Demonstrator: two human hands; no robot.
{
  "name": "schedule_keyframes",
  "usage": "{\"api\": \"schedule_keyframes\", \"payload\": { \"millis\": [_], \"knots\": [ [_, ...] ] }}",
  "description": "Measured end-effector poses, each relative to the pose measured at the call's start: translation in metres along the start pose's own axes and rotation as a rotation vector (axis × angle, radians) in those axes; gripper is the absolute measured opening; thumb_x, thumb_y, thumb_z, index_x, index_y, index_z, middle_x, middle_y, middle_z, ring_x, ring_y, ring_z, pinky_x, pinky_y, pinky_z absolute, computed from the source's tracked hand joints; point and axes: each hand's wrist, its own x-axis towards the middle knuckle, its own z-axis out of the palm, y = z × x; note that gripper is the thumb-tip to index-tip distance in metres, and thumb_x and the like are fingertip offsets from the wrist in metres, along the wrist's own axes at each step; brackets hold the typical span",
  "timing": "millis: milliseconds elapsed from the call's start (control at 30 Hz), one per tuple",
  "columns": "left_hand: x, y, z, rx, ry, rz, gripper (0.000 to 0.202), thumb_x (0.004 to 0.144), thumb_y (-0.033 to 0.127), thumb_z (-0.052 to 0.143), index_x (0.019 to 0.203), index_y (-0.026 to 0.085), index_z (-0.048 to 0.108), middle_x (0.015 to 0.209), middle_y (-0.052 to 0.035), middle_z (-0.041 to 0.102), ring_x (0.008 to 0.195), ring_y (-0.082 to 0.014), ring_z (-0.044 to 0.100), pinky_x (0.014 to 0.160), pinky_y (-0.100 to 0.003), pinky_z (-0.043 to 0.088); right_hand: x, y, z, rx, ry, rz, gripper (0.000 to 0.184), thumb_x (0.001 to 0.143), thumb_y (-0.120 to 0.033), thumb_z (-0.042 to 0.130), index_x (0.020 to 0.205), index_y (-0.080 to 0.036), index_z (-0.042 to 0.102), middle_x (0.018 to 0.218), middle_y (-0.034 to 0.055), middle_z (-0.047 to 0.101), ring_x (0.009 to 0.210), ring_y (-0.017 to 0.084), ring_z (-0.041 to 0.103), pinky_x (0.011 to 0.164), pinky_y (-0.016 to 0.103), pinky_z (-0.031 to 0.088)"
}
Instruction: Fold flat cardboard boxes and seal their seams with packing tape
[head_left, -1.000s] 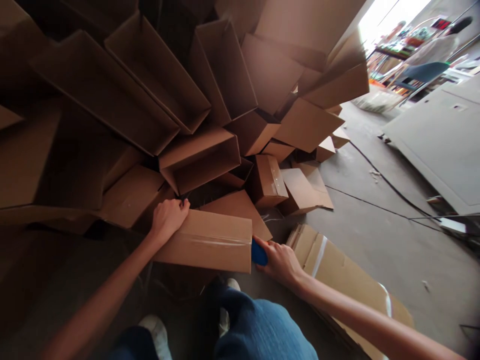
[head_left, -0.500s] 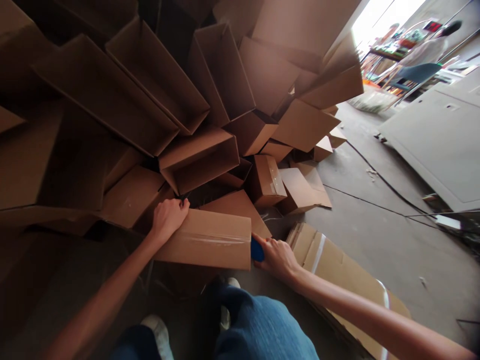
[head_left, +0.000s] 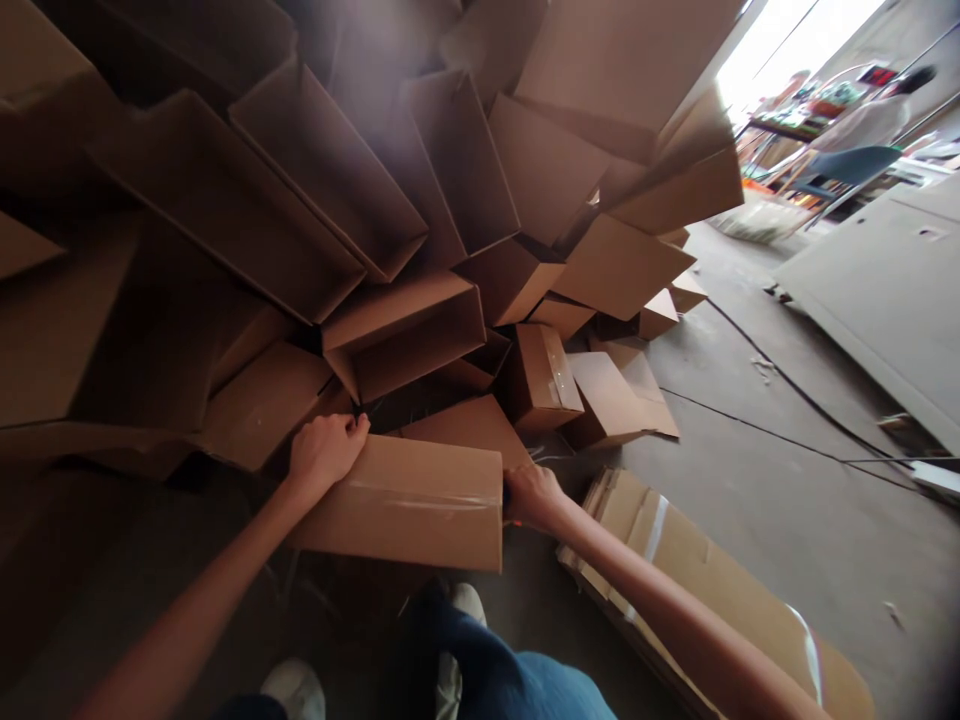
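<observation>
A closed cardboard box (head_left: 427,505) lies crosswise in front of me, a strip of clear tape running along its seam. My left hand (head_left: 326,448) grips its upper left edge, fingers curled over the far side. At the box's right end, my right hand (head_left: 531,495) is closed around what looks like a tape dispenser (head_left: 508,500), blue with a bit of orange. Most of that tool is hidden by the fingers and the box end. Just beyond the box, another cardboard piece (head_left: 472,425) leans near my right hand.
A high heap of open cardboard boxes (head_left: 405,335) fills the left and far side. A strapped bundle of flat cardboard (head_left: 697,575) lies on the floor at right. Farther off are a grey cabinet (head_left: 885,290), cables on the floor, a blue chair (head_left: 855,162) and a person (head_left: 870,125).
My right hand has shifted slightly left and in against the box end, so the blue tool is now mostly covered. My left hand keeps its hold. The view has shifted slightly.
</observation>
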Motion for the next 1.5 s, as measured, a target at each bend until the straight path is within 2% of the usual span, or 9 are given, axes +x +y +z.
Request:
{"api": "schedule_keyframes", "payload": {
  "millis": [100,200,433,567,633,767,867,1267,1500],
  "knots": [
    [0.001,-0.013,0.001,-0.053,-0.011,-0.002,0.057,0.095,0.048,0.031,0.100,0.018,0.079,0.101,-0.0189,0.078,0.099,-0.0372,0.073,0.078,-0.040,0.051,-0.003,0.016,-0.005,0.036,0.031,0.115,0.065,0.082,-0.048,0.072,0.138,-0.019,0.058,0.109,0.0171,0.074,0.101,0.035,0.072,0.079,0.039,0.055],
    [0.000,-0.030,0.002,-0.154,0.010,-0.015,0.057,0.094,0.048,0.032,0.102,0.018,0.079,0.106,-0.0175,0.078,0.105,-0.0358,0.071,0.081,-0.038,0.051,0.005,0.020,0.017,0.088,0.120,0.203,0.062,0.098,-0.027,0.047,0.157,-0.018,0.032,0.122,0.0184,0.067,0.101,0.028,0.071,0.080,0.035,0.054],
    [-0.006,-0.065,0.002,-0.272,0.074,-0.065,0.057,0.091,0.051,0.034,0.095,0.017,0.081,0.106,-0.0152,0.079,0.107,-0.0337,0.070,0.083,-0.034,0.050,0.027,0.005,0.089,0.222,0.294,0.075,0.087,0.081,0.000,0.043,0.162,-0.020,0.019,0.133,0.0181,0.055,0.123,0.030,0.056,0.104,0.044,0.047],
    [-0.015,-0.071,-0.002,-0.309,0.066,-0.097,0.052,0.091,0.049,0.035,0.084,0.020,0.079,0.096,-0.0105,0.080,0.101,-0.0314,0.071,0.081,-0.033,0.049,0.015,-0.008,0.081,0.656,0.573,0.078,0.059,0.100,-0.025,0.032,0.159,-0.020,0.030,0.154,0.0176,0.039,0.147,0.030,0.032,0.120,0.055,0.029],
    [-0.019,-0.072,-0.004,-0.329,0.058,-0.116,0.049,0.090,0.048,0.038,0.080,0.020,0.077,0.092,-0.0083,0.080,0.100,-0.0301,0.070,0.081,-0.032,0.048,0.007,-0.020,0.077,1.042,0.514,0.006,0.062,0.103,-0.046,0.024,0.159,-0.020,0.030,0.158,0.0144,0.037,0.150,0.025,0.031,0.122,0.049,0.028],
    [-0.025,-0.071,-0.007,-0.352,0.090,-0.139,0.044,0.089,0.045,0.044,0.072,0.019,0.075,0.085,-0.0073,0.078,0.096,-0.0294,0.069,0.080,-0.031,0.046,-0.001,-0.048,0.086,1.583,0.228,-0.027,0.110,0.079,-0.087,0.042,0.162,-0.022,0.012,0.167,0.0150,0.017,0.150,0.029,0.033,0.120,0.048,0.033],
    [-0.026,-0.071,-0.009,-0.388,0.109,-0.154,0.045,0.090,0.044,0.042,0.067,0.021,0.073,0.081,-0.0055,0.078,0.091,-0.0284,0.068,0.080,-0.031,0.047,-0.004,-0.067,0.091,1.701,0.208,0.004,0.145,0.056,-0.091,0.064,0.161,-0.018,-0.005,0.167,0.0210,0.009,0.150,0.035,0.031,0.122,0.050,0.028],
    [-0.043,-0.082,-0.002,-1.131,0.084,-0.281,0.048,0.096,0.034,0.034,0.068,0.021,0.071,0.096,-0.0053,0.081,0.102,-0.0249,0.070,0.096,-0.034,0.050,-0.070,-0.076,-0.002,1.630,0.614,-0.234,0.106,0.056,-0.050,0.092,0.147,-0.031,0.042,0.149,0.0068,0.051,0.140,0.030,0.045,0.122,0.048,0.031],
    [-0.047,-0.069,0.005,-1.071,0.001,-0.192,0.045,0.094,0.033,0.030,0.085,0.019,0.072,0.118,-0.0113,0.077,0.112,-0.0252,0.070,0.096,-0.034,0.054,-0.092,-0.067,-0.042,1.689,0.623,-0.293,0.067,0.079,-0.049,0.078,0.138,-0.029,0.054,0.138,0.0048,0.061,0.128,0.024,0.057,0.112,0.042,0.046]
  ]
}}
